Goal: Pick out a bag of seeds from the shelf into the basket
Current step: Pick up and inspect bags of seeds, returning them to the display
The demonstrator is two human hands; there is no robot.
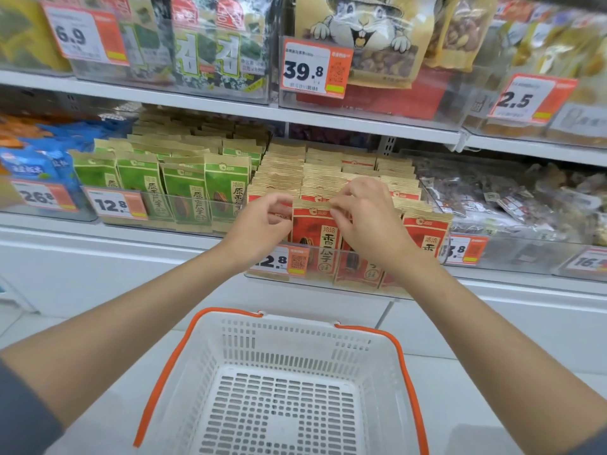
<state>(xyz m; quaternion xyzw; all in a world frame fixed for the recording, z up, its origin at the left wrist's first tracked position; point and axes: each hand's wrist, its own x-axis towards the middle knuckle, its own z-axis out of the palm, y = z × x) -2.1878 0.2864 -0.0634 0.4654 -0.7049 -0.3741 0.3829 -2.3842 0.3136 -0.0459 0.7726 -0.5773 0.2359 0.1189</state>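
Right now the red bag of seeds (313, 239) stands at the centre of the frame, at the front of its row in the clear bin (328, 284) on the middle shelf (164, 239), not yet lifted free. Both bare hands are on its kraft top strip. The left grip (262, 221) pinches the upper left corner, and the right grip (364, 215) pinches the strip further right, fingers curled over it. To do this well, I judge the pull should go straight up. That way the bag clears the bin's front wall and the price tag (279, 261) without dragging the neighbouring red bags (425, 234) along. One hand could steady the bags behind. The white basket (295, 343) sits low in the centre, directly beneath, so a short carry down should suffice.
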